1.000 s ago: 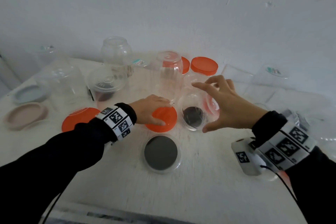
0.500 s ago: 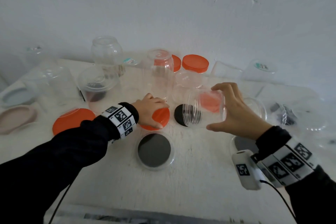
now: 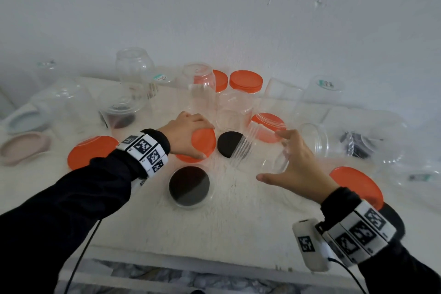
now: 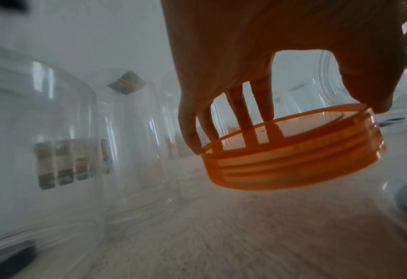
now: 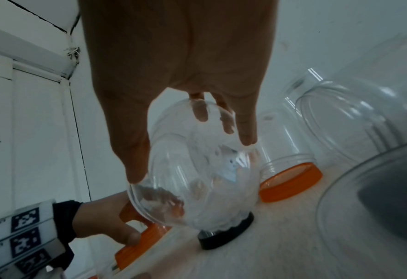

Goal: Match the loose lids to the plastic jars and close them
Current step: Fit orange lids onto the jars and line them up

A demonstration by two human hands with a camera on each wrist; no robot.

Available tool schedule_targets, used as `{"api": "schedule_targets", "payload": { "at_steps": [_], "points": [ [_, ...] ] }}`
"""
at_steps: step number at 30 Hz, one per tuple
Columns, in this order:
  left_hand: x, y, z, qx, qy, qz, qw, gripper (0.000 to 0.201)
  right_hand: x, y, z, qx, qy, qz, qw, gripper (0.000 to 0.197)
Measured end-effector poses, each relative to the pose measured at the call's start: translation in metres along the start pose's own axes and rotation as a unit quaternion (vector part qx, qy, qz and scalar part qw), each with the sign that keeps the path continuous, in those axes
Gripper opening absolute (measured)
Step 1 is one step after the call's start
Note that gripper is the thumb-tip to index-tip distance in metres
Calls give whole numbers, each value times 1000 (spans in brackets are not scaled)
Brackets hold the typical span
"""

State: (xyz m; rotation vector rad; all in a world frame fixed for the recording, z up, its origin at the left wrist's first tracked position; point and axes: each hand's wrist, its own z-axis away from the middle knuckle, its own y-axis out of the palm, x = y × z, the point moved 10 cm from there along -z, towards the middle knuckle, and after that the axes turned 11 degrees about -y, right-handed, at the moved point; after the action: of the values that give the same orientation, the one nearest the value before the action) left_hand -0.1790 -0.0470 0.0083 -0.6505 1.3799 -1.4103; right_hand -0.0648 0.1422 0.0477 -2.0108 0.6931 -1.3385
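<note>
Left hand [image 3: 185,133] grips an orange lid [image 3: 202,144]; right hand [image 3: 299,169] holds a clear jar [image 3: 260,148].

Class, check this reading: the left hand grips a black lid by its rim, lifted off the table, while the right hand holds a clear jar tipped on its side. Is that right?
One detail is wrong: the lid in the left hand is orange, not black, as the left wrist view shows. The rest stands: it is gripped by the rim off the table, and the right hand holds the clear jar tipped sideways.
</note>
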Motion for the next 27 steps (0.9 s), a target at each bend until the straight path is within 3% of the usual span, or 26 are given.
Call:
{"api": "schedule_targets", "payload": {
  "at_steps": [11,18,27],
  "points": [
    [-27,-19,45,-73,25,122,990,97,-6,16,26,14,35,-35,999,84],
    [-46,-20,59,-111,52,161,979,91,-11,17,45,34,56,-51,997,107],
    [-76,-15,65,-126,94,181,971,85,-27,28,64,65,79,-104,989,109]
  ]
}}
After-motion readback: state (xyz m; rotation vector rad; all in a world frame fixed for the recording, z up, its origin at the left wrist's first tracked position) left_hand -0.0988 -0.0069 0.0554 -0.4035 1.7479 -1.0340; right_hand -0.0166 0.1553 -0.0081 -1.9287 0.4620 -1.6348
